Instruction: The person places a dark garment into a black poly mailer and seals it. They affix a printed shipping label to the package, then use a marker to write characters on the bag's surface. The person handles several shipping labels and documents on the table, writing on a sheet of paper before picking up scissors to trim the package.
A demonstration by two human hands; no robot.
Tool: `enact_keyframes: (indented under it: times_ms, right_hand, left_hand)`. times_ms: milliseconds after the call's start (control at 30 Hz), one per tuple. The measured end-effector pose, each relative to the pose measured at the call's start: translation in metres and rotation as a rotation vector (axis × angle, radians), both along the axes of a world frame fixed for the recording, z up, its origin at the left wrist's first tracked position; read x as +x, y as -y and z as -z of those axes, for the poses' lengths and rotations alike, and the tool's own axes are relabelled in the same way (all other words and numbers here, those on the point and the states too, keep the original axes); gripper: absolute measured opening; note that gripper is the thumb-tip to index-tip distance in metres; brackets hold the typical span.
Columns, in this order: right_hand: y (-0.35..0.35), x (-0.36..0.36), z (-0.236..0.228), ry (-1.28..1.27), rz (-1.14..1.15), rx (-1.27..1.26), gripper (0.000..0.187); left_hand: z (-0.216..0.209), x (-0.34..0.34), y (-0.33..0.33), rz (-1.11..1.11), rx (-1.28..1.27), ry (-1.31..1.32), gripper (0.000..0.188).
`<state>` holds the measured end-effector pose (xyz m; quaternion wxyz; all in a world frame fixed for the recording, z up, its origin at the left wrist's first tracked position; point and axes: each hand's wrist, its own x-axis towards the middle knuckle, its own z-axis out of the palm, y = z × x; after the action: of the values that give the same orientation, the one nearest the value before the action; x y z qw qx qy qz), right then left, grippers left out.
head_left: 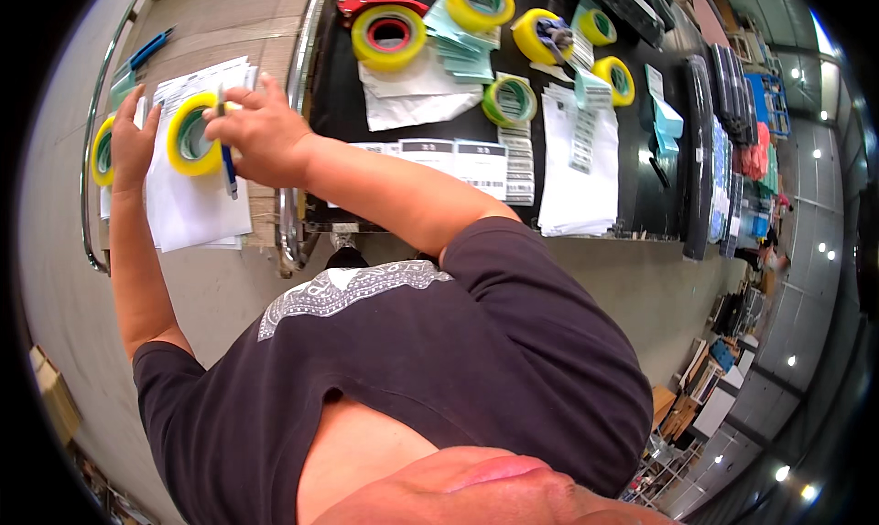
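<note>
My left hand (135, 150) is over the left edge of the white paper sheets (197, 216), thumb and fingers apart. Beside its outer side is a yellow-rimmed tape roll (98, 154), and a pale green strip (123, 84) lies by its fingertips. Bent fingers of my right hand (265, 136) close around a blue-and-white pen (229, 166), which points toward me. Just left of that pen, a larger yellow tape roll (175, 142) rests on the sheets. The right fingertips come up to this roll's edge; whether they touch it I cannot tell.
A blue cutter (151, 47) lies beyond the papers on the brown cardboard surface (229, 21). Metal rails (295, 113) separate it from a black table (334, 104) holding several tape rolls, a red tape dispenser (352, 9), label strips (519, 163) and a paper stack (558, 200).
</note>
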<state>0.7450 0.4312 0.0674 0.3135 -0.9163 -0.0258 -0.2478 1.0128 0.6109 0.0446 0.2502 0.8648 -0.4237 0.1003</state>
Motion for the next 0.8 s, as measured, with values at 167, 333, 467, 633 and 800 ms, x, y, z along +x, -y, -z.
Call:
enact_keyframes:
  times_ms: [167,333,467,633,800]
  right_hand:
    - [0.107,-0.149,-0.026,0.371,0.128,0.059,0.052]
    - [0.196,-0.359,-0.011,0.283,0.481,0.077,0.045]
    - [0.253,-0.513,0.002,0.090,0.730,0.053,0.041]
    - [0.306,-0.628,0.019,-0.026,0.742,0.244,0.040]
    - [0.349,-0.658,0.045,0.028,0.680,0.351,0.041]
  left_hand:
    - [-0.067,-0.121,0.080,0.155,-0.049,0.093,0.045]
    - [-0.112,-0.279,0.180,0.441,-0.180,-0.276,0.045]
    - [-0.077,-0.422,0.268,0.533,-0.133,-0.879,0.047]
    - [-0.030,-0.546,0.372,0.347,-0.191,-1.335,0.056]
    - [0.003,-0.564,0.427,0.195,-0.166,-1.286,0.066]
